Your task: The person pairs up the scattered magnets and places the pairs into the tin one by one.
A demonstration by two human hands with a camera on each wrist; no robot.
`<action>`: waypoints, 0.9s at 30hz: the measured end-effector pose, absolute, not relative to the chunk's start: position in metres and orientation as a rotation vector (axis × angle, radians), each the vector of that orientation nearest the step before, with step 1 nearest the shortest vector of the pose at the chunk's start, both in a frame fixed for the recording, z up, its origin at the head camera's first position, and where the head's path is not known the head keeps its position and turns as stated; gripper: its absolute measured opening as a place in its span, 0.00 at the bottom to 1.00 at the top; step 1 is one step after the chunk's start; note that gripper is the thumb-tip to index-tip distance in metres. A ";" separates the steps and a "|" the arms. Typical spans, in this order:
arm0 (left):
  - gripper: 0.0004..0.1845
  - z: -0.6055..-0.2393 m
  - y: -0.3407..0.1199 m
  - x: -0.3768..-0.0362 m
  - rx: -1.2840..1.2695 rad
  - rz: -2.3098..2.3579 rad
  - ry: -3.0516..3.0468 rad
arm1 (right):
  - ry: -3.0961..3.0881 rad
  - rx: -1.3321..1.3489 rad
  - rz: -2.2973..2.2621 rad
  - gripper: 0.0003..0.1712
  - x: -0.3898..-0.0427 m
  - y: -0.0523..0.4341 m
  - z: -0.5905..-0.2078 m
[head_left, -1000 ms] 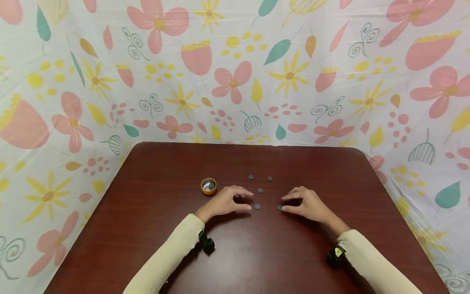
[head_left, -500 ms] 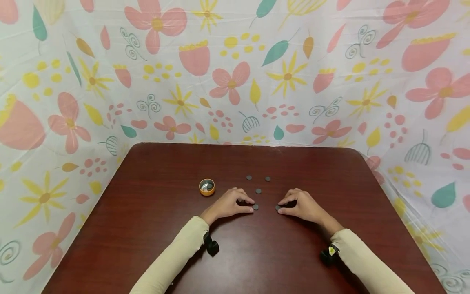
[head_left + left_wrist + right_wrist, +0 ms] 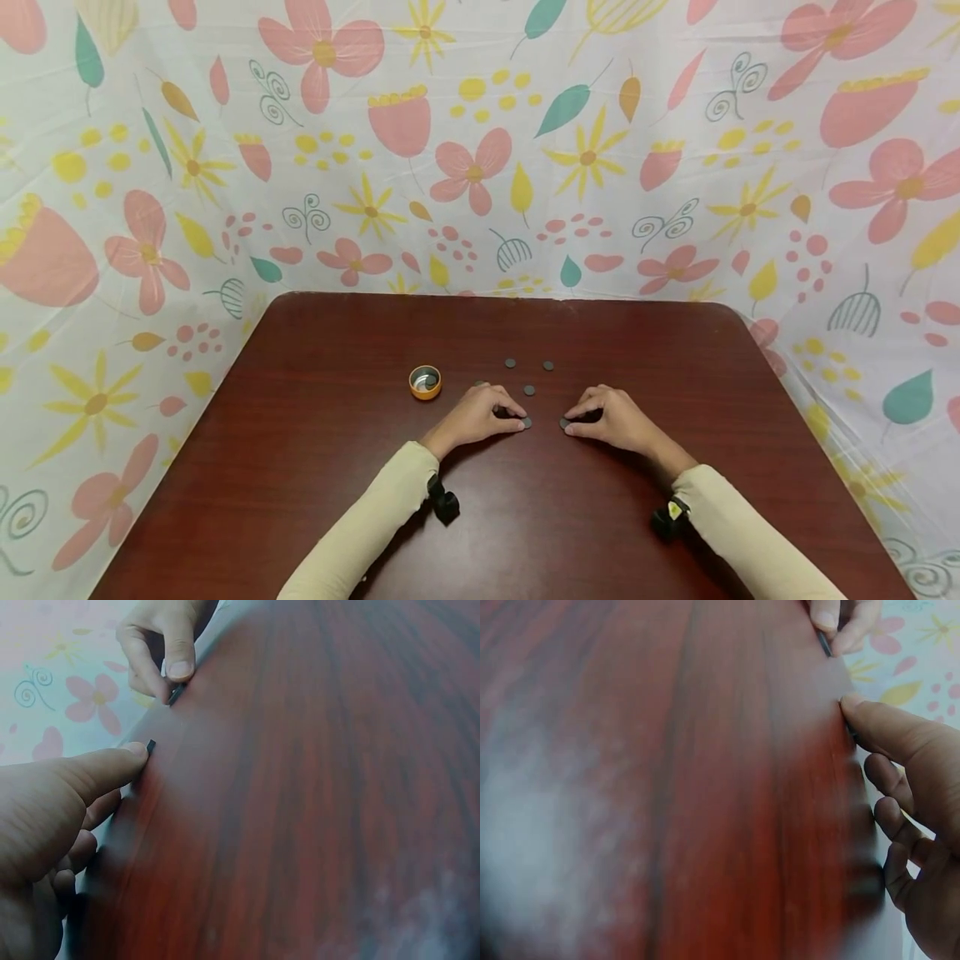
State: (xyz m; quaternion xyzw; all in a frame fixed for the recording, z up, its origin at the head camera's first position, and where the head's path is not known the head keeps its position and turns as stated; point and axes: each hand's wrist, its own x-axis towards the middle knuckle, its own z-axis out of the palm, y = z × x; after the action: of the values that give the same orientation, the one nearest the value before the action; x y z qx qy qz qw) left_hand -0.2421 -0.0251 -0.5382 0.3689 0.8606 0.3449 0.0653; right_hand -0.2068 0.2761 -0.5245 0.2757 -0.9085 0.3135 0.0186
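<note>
On the dark wooden table (image 3: 337, 467), the orange cap (image 3: 425, 382) serves as the landmark — a small round lid lying open side up with something dark inside it. To the right of the cap and a little nearer the person, the left hand (image 3: 474, 417) rests on the wood with its fingers curled, thumb and forefinger closing on a dark coin (image 3: 527, 422); the left wrist view shows the thumb tip touching that coin's edge (image 3: 151, 745). Further right of the cap, the right hand (image 3: 611, 419) lies in the same curled pose, its thumb and forefinger pinching a second coin (image 3: 563, 422) against the table. The two coins sit near each other, between the hands. Three more coins lie loose beyond the hands — one (image 3: 529, 390) just past the left fingertips, two (image 3: 511, 363) (image 3: 548, 365) farther back, level with the cap's far edge. A flowered cloth (image 3: 480, 150) hangs around the table.
</note>
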 end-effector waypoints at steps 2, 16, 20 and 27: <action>0.10 -0.538 -0.022 -0.242 1.113 1.041 2.602 | -2.823 0.862 0.972 0.11 -0.207 0.275 -0.524; 0.10 -0.535 -0.006 -0.239 1.127 1.016 2.610 | -2.827 0.884 1.009 0.12 -0.211 0.260 -0.525; 0.11 -0.535 -0.002 -0.238 1.138 1.015 2.600 | -2.832 0.903 1.021 0.11 -0.212 0.257 -0.526; 0.11 -0.535 0.001 -0.238 1.120 1.031 2.589 | -2.847 0.887 1.043 0.11 -0.212 0.257 -0.524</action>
State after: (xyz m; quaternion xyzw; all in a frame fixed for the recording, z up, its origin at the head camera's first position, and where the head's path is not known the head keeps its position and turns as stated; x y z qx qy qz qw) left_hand -0.2380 0.0013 -0.5353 0.3720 0.8599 0.3425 0.0692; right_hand -0.2119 0.2565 -0.5245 0.2807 -0.9013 0.3300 -0.0089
